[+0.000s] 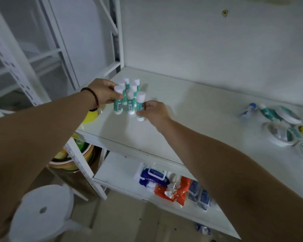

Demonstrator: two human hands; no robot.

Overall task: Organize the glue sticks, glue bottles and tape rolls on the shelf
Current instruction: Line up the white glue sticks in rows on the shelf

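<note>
A white metal shelf against a pale wall carries a cluster of upright glue sticks at its left rear corner. The left hand pinches the front-left stick near its cap; the right hand pinches the front-right one low down. Tape rolls and lying glue bottles sit well apart to the right, nearer the right hand.

Both bare forearms reach forward over the shelf's left end, the left hand, a dark bracelet at its wrist, curled around 1 upright stick while the right hand apparently pinches another.
</note>
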